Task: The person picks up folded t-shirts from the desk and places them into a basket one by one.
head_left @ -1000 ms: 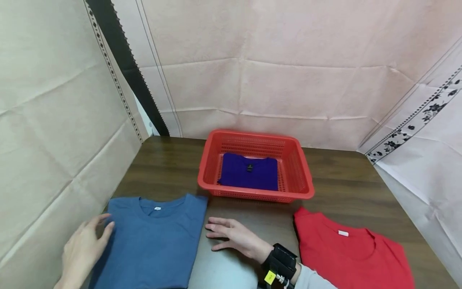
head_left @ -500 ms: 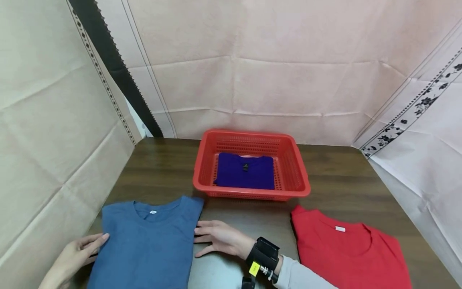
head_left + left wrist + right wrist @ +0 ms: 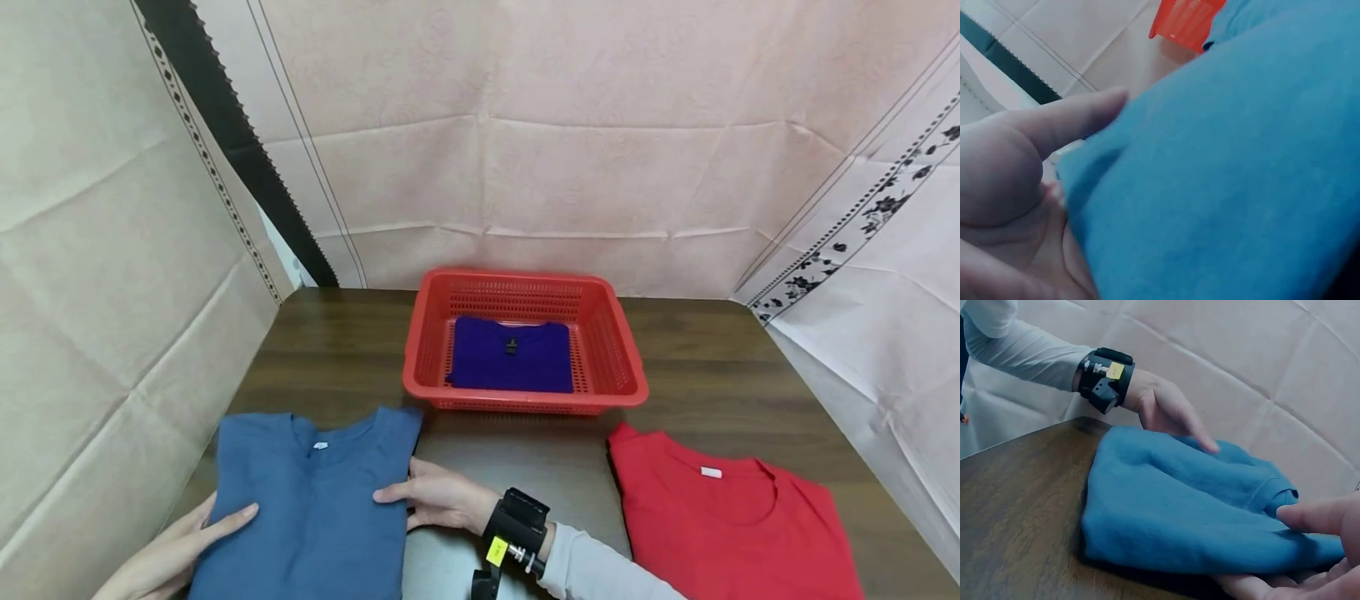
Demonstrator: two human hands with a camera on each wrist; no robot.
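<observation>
A folded blue T-shirt lies at the front left of the table, its neckline toward the back. My left hand holds its left side, thumb on top and the other fingers beneath the cloth. On the opposite side, my right hand pinches the edge, thumb above and fingers under it. Seen from the right wrist, the shirt bends upward in soft folds between both hands, and some of my right fingers show below it. In the left wrist view the cloth hides most of the left fingers.
Behind the blue shirt stands a red plastic basket with a folded purple shirt inside. A folded red T-shirt lies at the right of the wooden table. Cloth sheets hang around the table's back and sides.
My right hand has moved left onto the blue T-shirt's edge. My left hand has slid under the other side, its thumb now on top. The shirt has bunched slightly between them.
</observation>
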